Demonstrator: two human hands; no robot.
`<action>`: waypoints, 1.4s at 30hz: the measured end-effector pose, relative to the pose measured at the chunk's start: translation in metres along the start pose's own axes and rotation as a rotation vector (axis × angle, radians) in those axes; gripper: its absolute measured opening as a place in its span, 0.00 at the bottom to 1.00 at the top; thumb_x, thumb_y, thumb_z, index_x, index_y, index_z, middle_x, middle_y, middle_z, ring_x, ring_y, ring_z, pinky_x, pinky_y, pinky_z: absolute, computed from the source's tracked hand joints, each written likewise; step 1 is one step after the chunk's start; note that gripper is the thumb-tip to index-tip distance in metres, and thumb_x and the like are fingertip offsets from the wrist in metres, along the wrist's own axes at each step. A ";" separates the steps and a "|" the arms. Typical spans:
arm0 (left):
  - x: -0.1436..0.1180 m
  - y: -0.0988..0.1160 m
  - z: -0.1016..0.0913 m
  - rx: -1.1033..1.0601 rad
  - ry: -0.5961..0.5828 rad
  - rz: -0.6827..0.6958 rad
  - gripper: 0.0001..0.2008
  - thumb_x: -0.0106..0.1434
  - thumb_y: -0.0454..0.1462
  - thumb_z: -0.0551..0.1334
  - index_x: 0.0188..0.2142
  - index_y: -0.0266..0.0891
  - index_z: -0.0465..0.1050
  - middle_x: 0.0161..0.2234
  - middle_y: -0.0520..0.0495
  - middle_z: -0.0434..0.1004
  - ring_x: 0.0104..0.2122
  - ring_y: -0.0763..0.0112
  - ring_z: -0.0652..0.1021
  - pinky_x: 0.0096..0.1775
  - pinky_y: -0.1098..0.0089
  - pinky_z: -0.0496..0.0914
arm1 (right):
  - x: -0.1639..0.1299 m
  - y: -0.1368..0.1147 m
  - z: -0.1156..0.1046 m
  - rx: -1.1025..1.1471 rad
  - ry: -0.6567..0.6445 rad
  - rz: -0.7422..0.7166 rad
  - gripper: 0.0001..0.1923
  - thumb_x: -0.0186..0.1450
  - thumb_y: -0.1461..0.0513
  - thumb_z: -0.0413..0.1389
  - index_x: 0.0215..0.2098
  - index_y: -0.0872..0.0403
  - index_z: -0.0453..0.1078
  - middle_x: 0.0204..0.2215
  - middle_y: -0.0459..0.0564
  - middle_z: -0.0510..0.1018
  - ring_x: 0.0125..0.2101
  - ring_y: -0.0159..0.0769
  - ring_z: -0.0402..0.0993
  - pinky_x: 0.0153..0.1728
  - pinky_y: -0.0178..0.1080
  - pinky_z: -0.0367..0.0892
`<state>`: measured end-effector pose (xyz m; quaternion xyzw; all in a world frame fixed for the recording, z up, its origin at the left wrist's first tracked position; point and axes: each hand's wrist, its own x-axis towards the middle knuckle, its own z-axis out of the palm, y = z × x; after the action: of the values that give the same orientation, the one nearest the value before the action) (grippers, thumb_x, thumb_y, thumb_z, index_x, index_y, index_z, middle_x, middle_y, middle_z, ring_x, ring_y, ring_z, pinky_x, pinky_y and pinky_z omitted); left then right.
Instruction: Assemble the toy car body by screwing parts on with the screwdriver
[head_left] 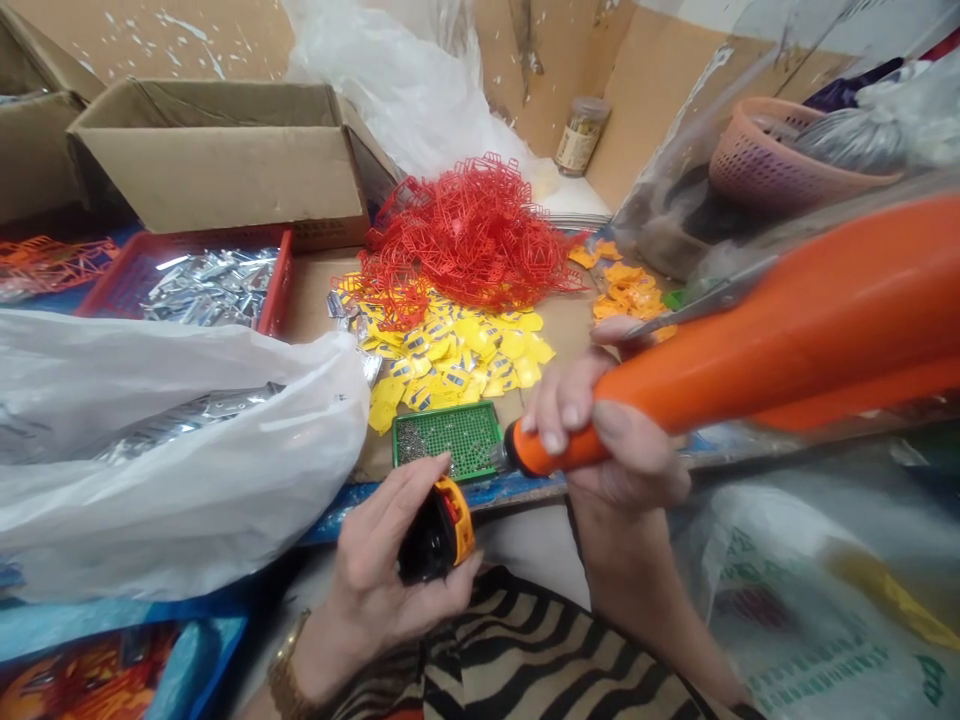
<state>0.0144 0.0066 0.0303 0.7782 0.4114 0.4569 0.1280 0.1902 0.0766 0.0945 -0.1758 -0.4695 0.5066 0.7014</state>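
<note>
My left hand (390, 570) holds a small black and yellow plastic toy part (439, 532) close to my lap. My right hand (600, 430) grips an orange electric screwdriver (765, 340), whose tip points left toward a small green tray (480, 425) with several tiny screws in it. The screwdriver's body runs up to the right edge of the view. Just behind the green tray lies a heap of yellow plastic pieces (457, 355), and behind that a pile of red plastic frames (469, 230).
A white plastic bag (172, 450) with silvery pieces fills the left. A red tray (277, 285) of foil pieces and a cardboard box (225, 160) stand at the back left. A pink basket (780, 165), a jar (579, 135) and clear bags are at the back right.
</note>
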 end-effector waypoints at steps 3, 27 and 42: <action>-0.003 -0.002 0.002 -0.028 0.007 -0.009 0.35 0.51 0.32 0.70 0.59 0.31 0.64 0.48 0.36 0.76 0.46 0.61 0.78 0.49 0.66 0.74 | -0.001 0.000 -0.001 0.005 -0.015 0.001 0.08 0.58 0.63 0.59 0.36 0.50 0.67 0.19 0.38 0.68 0.16 0.26 0.67 0.23 0.34 0.72; -0.043 -0.018 -0.007 -1.650 -0.095 -0.925 0.23 0.57 0.42 0.63 0.52 0.40 0.64 0.41 0.36 0.81 0.39 0.49 0.82 0.42 0.55 0.74 | -0.010 -0.002 0.048 0.198 0.027 0.350 0.21 0.54 0.56 0.66 0.40 0.45 0.63 0.19 0.35 0.69 0.15 0.27 0.64 0.17 0.34 0.62; -0.036 0.002 -0.007 -1.544 0.177 -1.143 0.15 0.55 0.38 0.60 0.41 0.37 0.78 0.24 0.48 0.81 0.27 0.54 0.82 0.35 0.57 0.77 | -0.009 -0.013 0.051 0.024 0.008 0.342 0.13 0.56 0.55 0.65 0.28 0.47 0.64 0.17 0.37 0.64 0.15 0.29 0.62 0.22 0.39 0.66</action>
<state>0.0011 -0.0231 0.0130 0.1244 0.3223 0.5274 0.7762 0.1543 0.0522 0.1248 -0.2467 -0.4238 0.6237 0.6088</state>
